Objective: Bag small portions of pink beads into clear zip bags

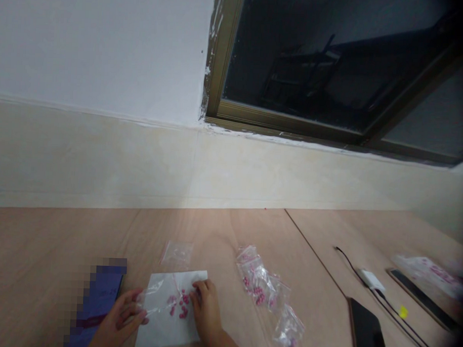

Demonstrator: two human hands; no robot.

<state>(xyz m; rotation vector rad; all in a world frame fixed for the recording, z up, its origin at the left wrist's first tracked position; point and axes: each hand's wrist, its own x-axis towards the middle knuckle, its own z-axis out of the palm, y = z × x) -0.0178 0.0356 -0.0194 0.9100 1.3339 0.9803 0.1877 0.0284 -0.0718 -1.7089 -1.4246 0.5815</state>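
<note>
Over the white paper (165, 337), your right hand (207, 307) curls beside pink beads (185, 298), grip unclear; at the paper's left edge, your left hand (123, 315) pinches a clear plastic bag (156, 294).

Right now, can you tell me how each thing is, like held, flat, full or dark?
Left hand: holding the clear bag's edge
Clear bag: held, over the paper
Right hand: bent, beside the beads; its grip is unclear
Pink beads: scattered in a group
White paper: flat
Flat bag: lying flat
Bead bags: partly filled
Black phone: screen dark
Window: glass dark
</note>
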